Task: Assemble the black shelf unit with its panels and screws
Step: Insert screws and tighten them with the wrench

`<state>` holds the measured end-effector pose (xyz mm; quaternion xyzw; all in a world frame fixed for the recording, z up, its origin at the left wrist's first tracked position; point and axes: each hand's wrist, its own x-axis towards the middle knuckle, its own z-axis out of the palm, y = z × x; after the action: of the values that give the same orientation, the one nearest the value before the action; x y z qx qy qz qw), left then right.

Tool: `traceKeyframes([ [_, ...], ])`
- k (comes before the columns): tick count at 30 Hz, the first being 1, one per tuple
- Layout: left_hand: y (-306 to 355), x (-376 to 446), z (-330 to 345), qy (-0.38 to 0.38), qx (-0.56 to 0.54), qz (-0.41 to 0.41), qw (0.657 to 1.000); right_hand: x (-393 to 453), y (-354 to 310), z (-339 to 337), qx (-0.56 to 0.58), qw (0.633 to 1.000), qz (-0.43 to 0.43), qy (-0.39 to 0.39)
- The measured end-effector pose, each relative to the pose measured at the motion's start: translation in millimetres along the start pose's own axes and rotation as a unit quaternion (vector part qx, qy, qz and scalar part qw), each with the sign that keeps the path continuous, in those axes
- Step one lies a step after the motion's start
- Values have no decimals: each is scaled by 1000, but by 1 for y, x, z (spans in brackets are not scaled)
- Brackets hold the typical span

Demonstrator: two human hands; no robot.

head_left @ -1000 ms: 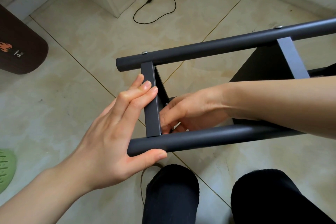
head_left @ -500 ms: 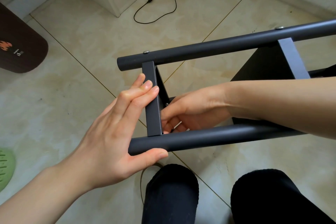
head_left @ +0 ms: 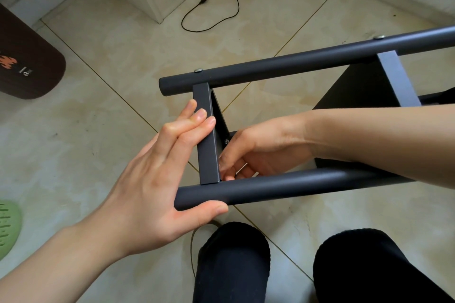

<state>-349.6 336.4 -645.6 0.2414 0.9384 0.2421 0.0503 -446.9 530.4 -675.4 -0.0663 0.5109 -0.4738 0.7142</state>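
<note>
Head view: the black shelf unit point(head_left: 369, 96) lies on its side over the tiled floor point(head_left: 103, 130), its two round tubes running left to right across the picture, the far tube point(head_left: 295, 63) above and the near tube point(head_left: 283, 187) just in front of the person's knees. A flat panel edge point(head_left: 206, 135) spans the two tubes near their left ends, its long axis crossing theirs.

The left hand point(head_left: 152, 179) braces this joint — straight fingers pressed flat against the outer face of the panel edge, thumb hooked under the near tube. That grip is wide and holds nothing closed.

The right hand point(head_left: 251, 155) reaches in from the right, inside the frame, fingers curled around something small and pale just behind the panel, close to a screw head point(head_left: 226, 141) on its inner face; what it pinches is too hidden to name.

The joint lies directly left of the right hand, which is the nearer one for fastening.

A black cable point(head_left: 221, 12) lies well apart on the floor.
</note>
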Motion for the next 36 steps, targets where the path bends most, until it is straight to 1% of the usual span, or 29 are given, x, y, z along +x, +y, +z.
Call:
traceKeyframes([
  [4, 0, 0, 0, 1, 0, -1, 1000, 3, 4, 1, -29, 999, -14, 28],
  [8, 0, 0, 0, 1, -4, -3, 1000, 3, 4, 1, -2, 999, -40, 29],
  [12, 0, 0, 0, 0, -5, -2, 1000, 1, 0, -1, 21, 1000, -14, 11],
  [18, 0, 0, 0, 0, -4, -3, 1000, 3, 2, 1, -13, 999, -22, 46],
  [23, 0, 0, 0, -1, -6, -1, 1000, 0, 0, 1, 11, 1000, -9, 15],
  [29, 0, 0, 1, 1, -7, -2, 1000, 4, 2, 3, -43, 997, -24, 60],
  [36, 0, 0, 0, -1, -8, -5, 1000, 2, 1, 1, -33, 999, -19, 37],
])
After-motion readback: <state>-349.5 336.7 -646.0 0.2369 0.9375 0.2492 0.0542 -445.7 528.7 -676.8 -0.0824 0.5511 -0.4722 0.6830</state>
